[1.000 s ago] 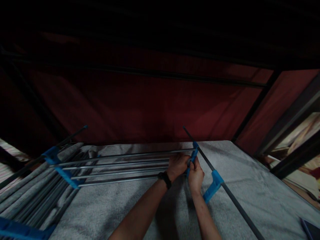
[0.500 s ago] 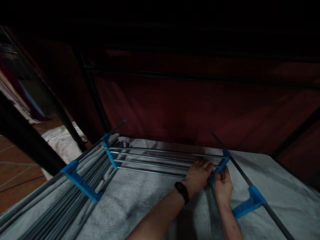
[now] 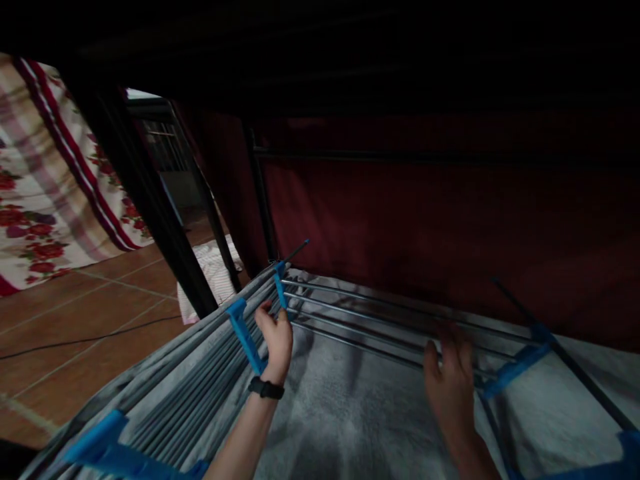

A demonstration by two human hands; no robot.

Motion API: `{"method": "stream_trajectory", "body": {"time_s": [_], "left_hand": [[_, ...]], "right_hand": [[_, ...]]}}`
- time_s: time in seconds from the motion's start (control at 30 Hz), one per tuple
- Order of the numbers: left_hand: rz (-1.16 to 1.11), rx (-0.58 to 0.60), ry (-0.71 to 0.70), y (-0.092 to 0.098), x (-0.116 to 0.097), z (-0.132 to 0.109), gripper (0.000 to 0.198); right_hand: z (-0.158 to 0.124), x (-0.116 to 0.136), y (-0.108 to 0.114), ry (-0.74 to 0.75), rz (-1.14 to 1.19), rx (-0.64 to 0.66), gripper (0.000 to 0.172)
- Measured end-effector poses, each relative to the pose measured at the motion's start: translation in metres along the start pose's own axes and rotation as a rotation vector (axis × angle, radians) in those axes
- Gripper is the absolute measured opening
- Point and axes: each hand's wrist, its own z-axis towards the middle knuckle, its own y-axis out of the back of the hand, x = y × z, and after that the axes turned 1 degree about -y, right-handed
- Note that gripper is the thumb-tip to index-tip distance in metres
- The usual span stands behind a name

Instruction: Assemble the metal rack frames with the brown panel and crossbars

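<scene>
My left hand [image 3: 276, 340], with a black band at the wrist, is beside the far left blue bracket [image 3: 281, 285] of a metal rack; its fingers are apart and curved. Long grey rods [image 3: 360, 310] run from that bracket to a blue bracket [image 3: 520, 368] on the right. Over the right part of these rods is my right hand [image 3: 450, 373], fingers apart; whether its fingertips touch the rods is hard to see. More grey tubes [image 3: 200, 387] lie bundled at the left, beside another blue bracket [image 3: 247, 337].
Grey fabric [image 3: 340, 413] lies under the rack. Dark red cloth [image 3: 400, 227] hangs behind it on a dark frame. A dark post [image 3: 150, 207] stands at the left. Beyond are a tiled floor [image 3: 115, 293], a striped cloth [image 3: 213, 273] and a floral sheet [image 3: 55, 180].
My left hand has moved from the right bracket to the left one. My right hand has left the right bracket and is over the rods. The view has turned left.
</scene>
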Motion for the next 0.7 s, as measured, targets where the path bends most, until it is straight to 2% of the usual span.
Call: {"method": "stream_trajectory", "body": {"time_s": [0.1,0.23,0.33,0.53,0.7], "left_hand": [[-0.054,-0.04,0.025,-0.007,0.003,0.03,0.046],[-0.227,0.105,0.013,-0.022,0.0,0.053,0.045],[-0.293,0.179,0.016,-0.028,0.006,0.062,0.043],[-0.332,0.242,-0.028,-0.032,0.021,0.07,0.04],[-0.383,0.249,0.043,-0.034,0.02,0.071,0.031]], "right_hand": [[0.032,0.03,-0.028,0.216,0.001,0.11,0.045],[0.067,0.07,-0.066,0.367,0.018,0.191,0.046],[0.083,0.102,-0.091,0.45,-0.003,0.324,0.045],[0.093,0.152,-0.132,0.483,-0.146,0.585,0.038],[0.099,0.165,-0.147,0.476,-0.242,0.824,0.044]]}}
